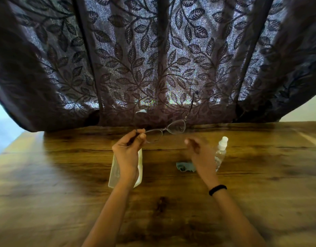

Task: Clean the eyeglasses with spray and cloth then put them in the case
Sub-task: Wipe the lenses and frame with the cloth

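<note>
My left hand (129, 146) pinches the left end of thin-framed eyeglasses (168, 129) and holds them up above the wooden table (64, 175), one temple arm pointing up and away. My right hand (198, 148) hovers to the right of the glasses, blurred, fingers apart and holding nothing. A clear spray bottle (220, 152) with a white cap lies just right of that hand. A small teal cloth (184, 166) lies crumpled on the table below it. A whitish open case (116, 171) lies under my left wrist, partly hidden.
A dark curtain (153, 59) with a leaf pattern hangs along the table's far edge, right behind the glasses. A black band (217, 189) is on my right wrist. Light walls show at both far sides.
</note>
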The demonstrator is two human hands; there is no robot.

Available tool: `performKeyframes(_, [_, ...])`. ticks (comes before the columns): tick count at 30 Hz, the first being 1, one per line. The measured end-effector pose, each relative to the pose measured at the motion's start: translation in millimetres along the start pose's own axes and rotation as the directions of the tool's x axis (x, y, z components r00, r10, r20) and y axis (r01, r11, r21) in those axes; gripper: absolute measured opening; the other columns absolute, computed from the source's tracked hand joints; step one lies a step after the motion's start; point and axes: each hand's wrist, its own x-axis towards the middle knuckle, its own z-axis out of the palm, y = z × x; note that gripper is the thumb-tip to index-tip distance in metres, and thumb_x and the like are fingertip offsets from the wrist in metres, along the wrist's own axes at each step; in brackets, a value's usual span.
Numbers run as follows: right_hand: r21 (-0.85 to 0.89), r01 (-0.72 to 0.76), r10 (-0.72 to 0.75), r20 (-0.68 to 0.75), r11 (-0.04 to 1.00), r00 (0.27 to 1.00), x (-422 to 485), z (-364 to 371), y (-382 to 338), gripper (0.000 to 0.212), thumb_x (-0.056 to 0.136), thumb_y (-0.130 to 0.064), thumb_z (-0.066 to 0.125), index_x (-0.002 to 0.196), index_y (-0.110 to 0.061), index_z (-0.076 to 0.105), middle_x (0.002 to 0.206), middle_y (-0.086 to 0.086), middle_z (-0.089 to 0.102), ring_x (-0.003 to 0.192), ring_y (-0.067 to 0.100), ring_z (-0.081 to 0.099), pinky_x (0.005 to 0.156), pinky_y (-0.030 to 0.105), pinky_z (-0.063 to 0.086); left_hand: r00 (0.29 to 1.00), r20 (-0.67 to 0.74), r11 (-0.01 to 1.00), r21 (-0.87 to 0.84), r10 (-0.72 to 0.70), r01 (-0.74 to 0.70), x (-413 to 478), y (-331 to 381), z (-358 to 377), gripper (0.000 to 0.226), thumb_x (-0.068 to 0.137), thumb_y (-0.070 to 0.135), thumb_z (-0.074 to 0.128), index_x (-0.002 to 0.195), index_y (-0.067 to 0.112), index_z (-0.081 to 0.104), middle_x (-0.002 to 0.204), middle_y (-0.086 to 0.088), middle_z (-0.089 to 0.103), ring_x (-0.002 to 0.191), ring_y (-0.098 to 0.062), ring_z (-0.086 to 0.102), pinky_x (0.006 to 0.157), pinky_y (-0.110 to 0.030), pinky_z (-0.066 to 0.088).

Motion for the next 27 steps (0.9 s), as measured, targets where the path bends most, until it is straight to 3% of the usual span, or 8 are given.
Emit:
performKeyframes(3, [0.436,-0.014,0.046,-0.064,0.9,0.997,15.9,-14.9,-22.0,0.015,0.088,-0.025,0.057,0.1,-0.021,0.065,0.093,0.001,0.069,0.081,0.005,0.063,0.071,0.015,0.051,0.998,-0.001,0.998,-0.021,-0.056,0.056,-1.0,-2.3,-0.9,0.017,0.08,-0.001,0.06,0.096,0.001,0.065,0.073,0.008,0.073,0.068,-0.003,0.065,0.064,-0.015,0.053])
performKeyframes(5, [0.586,-0.039,0.051,-0.004,0.809,0.999,21.7,-22.5,-29.6,0.013,0.086,-0.024,0.059,0.098,-0.026,0.065,0.092,0.001,0.069,0.082,0.008,0.065,0.067,0.018,0.054,0.996,0.008,0.995,-0.035,-0.094,0.094,-1.7,-3.4,-1.4,0.016,0.078,0.005,0.061,0.093,0.002,0.066,0.073,0.008,0.072,0.07,-0.003,0.065,0.066,-0.015,0.053])
performKeyframes(11, [0.599,-0.042,0.021,0.043,0.8,0.999,28.9,-29.3,-38.9,0.013,0.084,-0.011,0.062,0.09,-0.022,0.065,0.083,0.003,0.067,0.075,0.012,0.062,0.061,0.016,0.053,0.969,0.074,0.972,-0.016,-0.235,0.236,-1.5,-6.3,-4.8,0.018,0.083,0.004,0.057,0.099,0.002,0.064,0.075,0.008,0.073,0.073,-0.001,0.066,0.068,-0.014,0.054])
performKeyframes(15, [0.427,0.022,-0.033,0.019,0.904,0.999,34.5,-31.1,-46.6,0.005,0.084,-0.009,0.062,0.089,-0.01,0.065,0.081,0.01,0.065,0.076,0.021,0.059,0.073,0.035,0.051,0.969,0.003,0.968,0.035,-0.248,0.247,-0.6,-7.2,-5.2,0.042,0.081,0.0,0.061,0.122,0.004,0.052,0.103,-0.001,0.067,0.083,0.0,0.065,0.074,-0.017,0.055])
performKeyframes(18, [0.289,0.114,-0.1,-0.063,0.95,0.993,36.0,-35.6,-56.6,0.008,0.084,-0.01,0.063,0.092,-0.008,0.065,0.085,0.005,0.064,0.08,0.018,0.059,0.076,0.032,0.05,0.985,-0.172,0.957,0.278,-0.03,0.077,-6.5,-7.9,-6.9,0.07,0.074,0.007,0.072,0.135,0.011,0.037,0.126,0.0,0.049,0.093,0.009,0.058,0.076,-0.012,0.049])
performKeyframes(20, [0.097,0.256,-0.246,-0.103,0.962,0.964,33.6,-36.9,-62.9,0.008,0.084,-0.012,0.063,0.091,-0.008,0.066,0.088,0.006,0.063,0.083,0.017,0.057,0.072,0.024,0.046,0.959,-0.203,0.9,0.426,0.198,-0.095,-13.6,-6.1,-8.6,0.071,0.074,0.012,0.074,0.134,0.014,0.037,0.127,-0.002,0.045,0.094,-0.005,0.057,0.074,-0.025,0.049])
performKeyframes(24, [-0.254,0.462,-0.489,-0.052,0.85,0.871,23.3,-30.8,-78.0,0.007,0.085,-0.012,0.061,0.087,-0.007,0.066,0.088,0.009,0.062,0.088,0.023,0.053,0.069,0.018,0.034,0.804,0.206,0.641,0.509,0.557,-0.575,-17.5,15.1,2.5,0.044,0.081,0.005,0.067,0.121,0.013,0.05,0.112,-0.001,0.049,0.076,-0.009,0.06,0.067,-0.029,0.052])
performKeyframes(27, [-0.366,0.523,-0.557,0.015,0.77,0.83,14.9,-26.0,-85.8,0.009,0.085,-0.013,0.061,0.085,-0.005,0.065,0.085,0.01,0.059,0.087,0.025,0.05,0.059,0.025,0.037,0.721,0.552,0.467,0.55,0.418,-0.692,-16.7,38.1,23.8,0.038,0.084,0.009,0.062,0.12,0.016,0.055,0.113,-0.002,0.059,0.092,-0.014,0.061,0.079,-0.022,0.05])
